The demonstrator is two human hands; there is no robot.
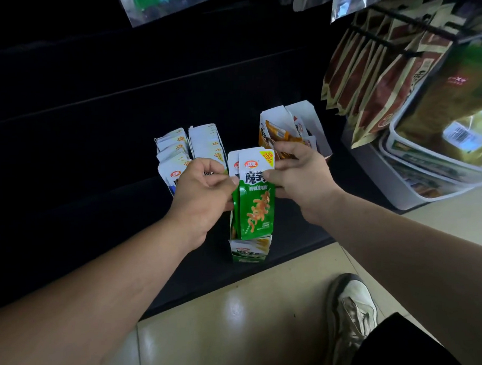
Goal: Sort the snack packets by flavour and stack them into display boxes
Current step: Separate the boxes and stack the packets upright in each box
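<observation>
As left grip (201, 193) and right grip (301, 175) pinch, packets (259, 206) sit between.

Shop: hung snack bags (383, 83) on peg hooks, dark display shelf (93, 191).

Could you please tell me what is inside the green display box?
Green packets stand upright in the green display box, their tops gripped by the left hand and right hand. The foremost one and the box wall hide how many stand behind.
</observation>
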